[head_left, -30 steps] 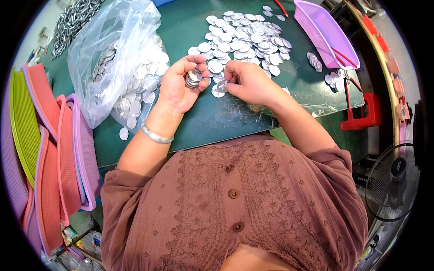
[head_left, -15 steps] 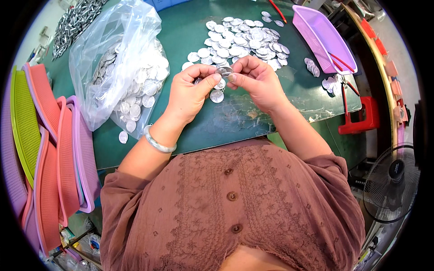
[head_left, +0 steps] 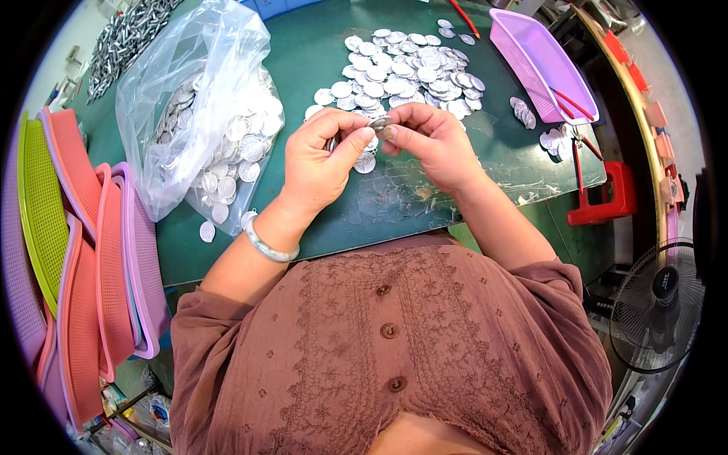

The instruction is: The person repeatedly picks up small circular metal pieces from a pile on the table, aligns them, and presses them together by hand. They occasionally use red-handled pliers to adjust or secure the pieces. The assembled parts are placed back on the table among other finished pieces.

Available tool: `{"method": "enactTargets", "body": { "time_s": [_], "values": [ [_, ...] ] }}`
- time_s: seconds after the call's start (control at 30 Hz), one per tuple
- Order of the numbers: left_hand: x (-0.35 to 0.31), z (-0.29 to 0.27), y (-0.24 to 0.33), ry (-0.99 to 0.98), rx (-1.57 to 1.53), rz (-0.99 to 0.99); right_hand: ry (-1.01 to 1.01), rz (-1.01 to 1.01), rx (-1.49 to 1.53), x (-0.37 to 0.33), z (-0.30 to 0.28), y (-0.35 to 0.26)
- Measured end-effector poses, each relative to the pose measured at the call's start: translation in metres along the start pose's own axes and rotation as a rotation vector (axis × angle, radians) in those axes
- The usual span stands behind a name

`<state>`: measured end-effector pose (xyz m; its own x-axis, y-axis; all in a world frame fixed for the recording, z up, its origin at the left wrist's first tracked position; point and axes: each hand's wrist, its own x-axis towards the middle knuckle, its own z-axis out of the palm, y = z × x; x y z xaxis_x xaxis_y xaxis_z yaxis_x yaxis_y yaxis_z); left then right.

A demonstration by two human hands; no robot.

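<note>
while your two hands meet over the middle of the dark green table top (head_left: 318,61), your left hand (head_left: 322,163) is curled shut around a small stack of thin round silvery metal discs (head_left: 332,142), of which only an edge peeks out between thumb and forefinger. your right hand (head_left: 434,144) pinches a single flat silvery metal disc (head_left: 381,122) between thumb and fingertips, holding it up right against the fingers of your left hand, so the two hands touch at the fingertips. just under them one loose silvery disc (head_left: 365,162) lies flat on the table. beyond your hands, further from you, a wide scattered heap of the same silvery discs (head_left: 406,72) spreads across the green surface. to your left a crumpled clear plastic bag (head_left: 199,106) stands open and holds many more discs, with a few spilled out beside its near edge. a pale bangle (head_left: 267,246) sits on your left wrist. at the far left a stack of pink, purple and green plastic mesh trays (head_left: 83,250) leans on edge. on your right a shallow purple plastic tray (head_left: 540,64) rests near the table's edge, with a small cluster of discs (head_left: 523,112) just beside it and red-handled pliers (head_left: 584,148) nearby. a black floor fan (head_left: 658,303) stands low at the right.
</note>
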<state>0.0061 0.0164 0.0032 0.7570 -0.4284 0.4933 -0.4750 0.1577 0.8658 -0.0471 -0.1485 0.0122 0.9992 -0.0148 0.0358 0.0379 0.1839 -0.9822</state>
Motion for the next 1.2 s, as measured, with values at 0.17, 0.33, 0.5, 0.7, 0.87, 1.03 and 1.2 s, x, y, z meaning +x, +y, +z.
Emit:
{"method": "enactTargets", "body": {
  "time_s": [0.17,0.33,0.5,0.7,0.87,1.03,1.2],
  "values": [
    [-0.002,0.001,-0.001,0.016,-0.204,-0.246,-0.005,0.089,0.115,0.0,0.001,-0.002],
    [0.0,-0.001,0.0,0.053,-0.5,-0.564,0.016,0.157,0.211,-0.001,0.0,0.0],
    [0.001,-0.003,-0.006,0.016,-0.635,-0.676,0.043,0.176,0.232,0.0,0.0,0.0],
    [0.004,-0.004,-0.001,0.003,-0.66,-0.814,0.121,0.116,0.13,0.001,0.002,0.004],
    [0.006,-0.006,-0.004,-0.02,-0.897,-0.868,0.074,-0.309,-0.499,-0.002,0.007,0.005],
    [0.006,-0.012,-0.01,-0.092,-0.957,-0.878,0.025,-0.302,-0.528,-0.003,0.007,0.006],
    [0.01,-0.014,-0.008,-0.056,-0.891,-0.898,0.162,-0.235,-0.604,0.002,-0.002,0.011]
  ]
}}
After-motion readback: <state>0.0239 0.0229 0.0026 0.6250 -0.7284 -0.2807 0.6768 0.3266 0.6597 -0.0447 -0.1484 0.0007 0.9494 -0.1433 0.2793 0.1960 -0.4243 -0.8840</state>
